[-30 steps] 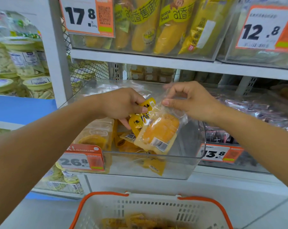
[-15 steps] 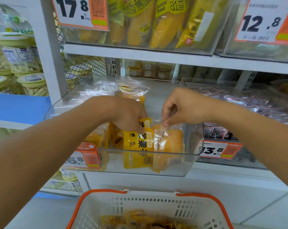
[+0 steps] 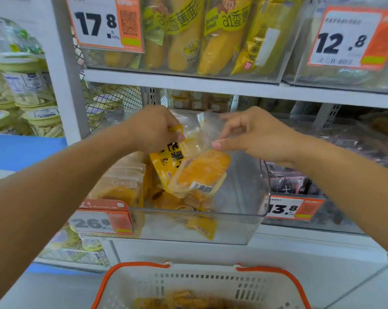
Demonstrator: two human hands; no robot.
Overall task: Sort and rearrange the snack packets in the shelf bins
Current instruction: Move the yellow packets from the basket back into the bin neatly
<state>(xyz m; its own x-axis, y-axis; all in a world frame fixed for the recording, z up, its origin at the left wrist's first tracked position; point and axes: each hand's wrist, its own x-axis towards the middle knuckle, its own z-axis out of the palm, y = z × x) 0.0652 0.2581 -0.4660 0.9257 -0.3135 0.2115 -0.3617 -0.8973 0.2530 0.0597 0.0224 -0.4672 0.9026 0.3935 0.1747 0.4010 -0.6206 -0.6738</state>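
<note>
left hand (image 3: 154, 128) and right hand (image 3: 253, 134) fingers pinching mango packet (image 3: 195, 170) above clear bin (image 3: 210, 226)

Basket (image 3: 202, 284) btm cut off; 26.8 tag (image 3: 101, 221) blurred.

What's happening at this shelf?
A person is tidying snacks in a clear shelf bin. The left hand grips the yellow top of a mango packet, while the right hand pinches its clear plastic edge, holding it above other packets in the bin. An orange-rimmed basket sits below.
</note>
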